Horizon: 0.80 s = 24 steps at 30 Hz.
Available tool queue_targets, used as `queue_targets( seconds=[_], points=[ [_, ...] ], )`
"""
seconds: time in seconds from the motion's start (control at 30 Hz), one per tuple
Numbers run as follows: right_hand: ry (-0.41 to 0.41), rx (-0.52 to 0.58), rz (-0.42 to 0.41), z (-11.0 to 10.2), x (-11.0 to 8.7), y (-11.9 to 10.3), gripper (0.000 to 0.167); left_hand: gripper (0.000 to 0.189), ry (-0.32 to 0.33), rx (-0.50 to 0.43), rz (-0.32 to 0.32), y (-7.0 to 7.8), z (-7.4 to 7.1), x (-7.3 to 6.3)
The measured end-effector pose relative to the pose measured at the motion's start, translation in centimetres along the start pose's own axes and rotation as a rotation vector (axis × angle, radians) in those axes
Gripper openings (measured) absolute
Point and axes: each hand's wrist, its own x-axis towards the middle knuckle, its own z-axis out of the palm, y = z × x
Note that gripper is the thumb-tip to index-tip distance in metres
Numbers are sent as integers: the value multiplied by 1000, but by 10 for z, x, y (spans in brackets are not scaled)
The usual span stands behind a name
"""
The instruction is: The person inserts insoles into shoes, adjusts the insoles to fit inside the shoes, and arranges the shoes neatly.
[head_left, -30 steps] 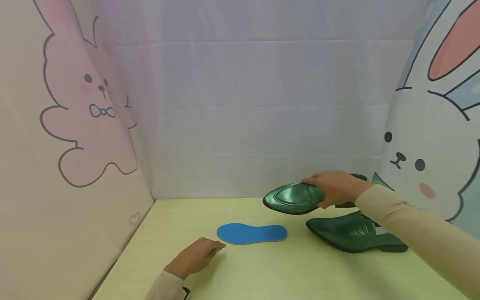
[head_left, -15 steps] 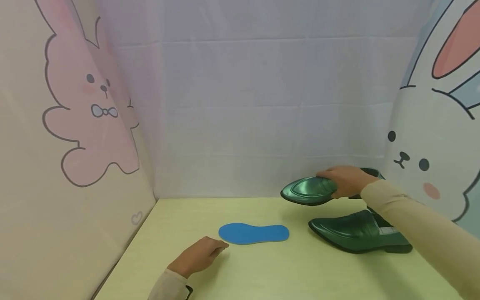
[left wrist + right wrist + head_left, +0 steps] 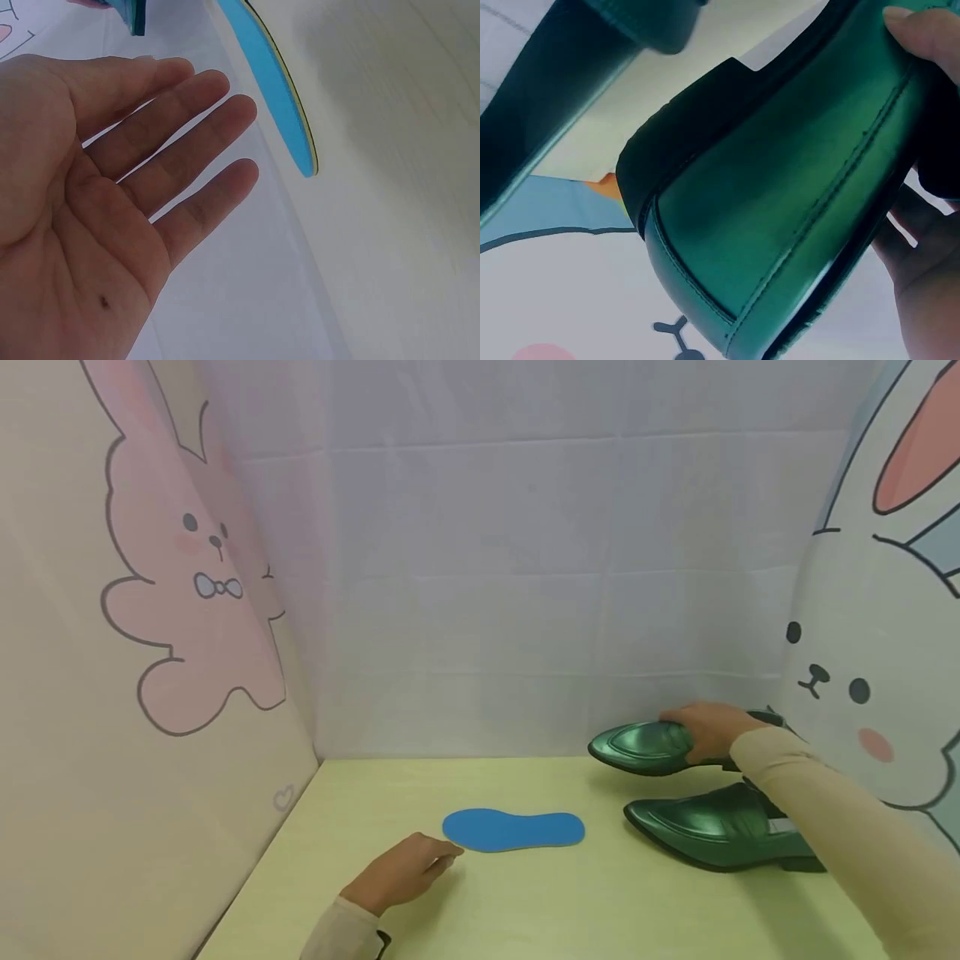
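My right hand (image 3: 708, 728) grips a shiny green loafer (image 3: 641, 747) across its middle, close over the back right of the table, toe pointing left. The right wrist view shows that loafer's heel and side (image 3: 780, 202), with the thumb on its side. A matching green loafer (image 3: 705, 827) lies nearer the front, partly hidden by the right sleeve. Left of the shoes lies a flat blue insole (image 3: 513, 831). My left hand (image 3: 405, 868) is just in front of the insole's left end, holding nothing; in the left wrist view its fingers (image 3: 217, 184) are relaxed, beside the insole (image 3: 281, 97).
The pale yellow table (image 3: 555, 910) is bounded at the back by a white cloth wall (image 3: 465, 610). Side walls carry a pink rabbit print (image 3: 180, 635) on the left and a white rabbit print (image 3: 862, 635) on the right.
My right hand has carried the loafer to the right, and it is now a little lower than half a second ago. The left hand, insole and other loafer stay about where they were.
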Motion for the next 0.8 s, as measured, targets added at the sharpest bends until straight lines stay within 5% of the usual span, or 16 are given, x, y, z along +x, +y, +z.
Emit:
queue_targets(
  seconds=[0.4, 0.8],
  points=[
    [-42, 3, 51, 48, 3, 23, 74, 24, -19, -16, -12, -1, 4, -5],
    [-68, 32, 79, 60, 2, 41, 74, 24, -12, 5, 8, 3, 0, 5]
  ],
)
